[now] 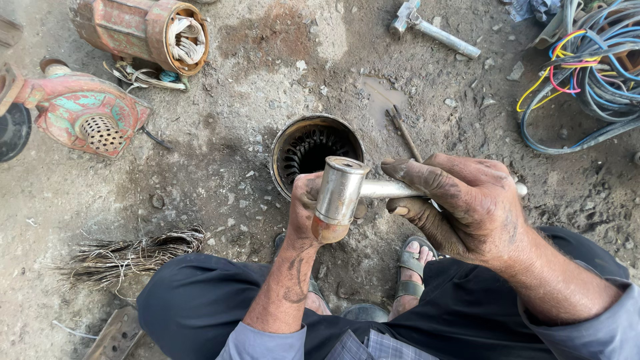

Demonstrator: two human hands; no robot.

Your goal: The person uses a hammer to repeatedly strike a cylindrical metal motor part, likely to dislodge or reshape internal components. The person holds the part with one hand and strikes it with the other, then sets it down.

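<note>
Below, a person is squatting on a dirt floor (233, 133), gripping a metal hammer (339, 197). Their right hand (460, 203) is wrapping closed around its handle, holding the head just above a round motor stator (313, 148) standing upright on the ground. Their left hand (308, 207) is pressing against the stator's near rim, partly hidden behind the hammer head, so whether its fingers are closing is unclear. Judging by this closeness, a misaimed blow could be striking those fingers.
</note>
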